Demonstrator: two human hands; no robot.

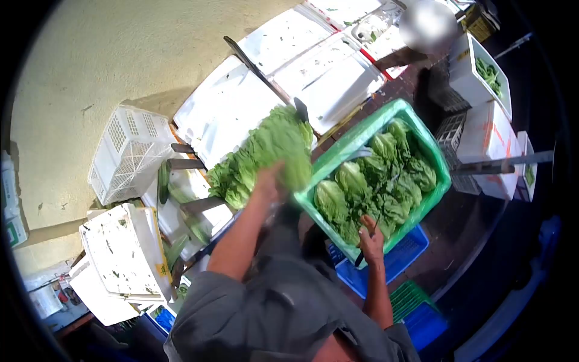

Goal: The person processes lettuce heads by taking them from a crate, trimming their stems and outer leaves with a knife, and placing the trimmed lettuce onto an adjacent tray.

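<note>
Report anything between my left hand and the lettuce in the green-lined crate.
The left rim of the green-lined crate stands between the left hand and the lettuce inside. Blurred leaves beside the hand also lie there; whether it holds them is unclear. Nothing else visible blocks it.

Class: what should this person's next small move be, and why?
Probably settle the blurred lettuce at the left hand onto the leafy pile: it is over or beside that pile, and the right hand is away at the green-lined container.
</note>
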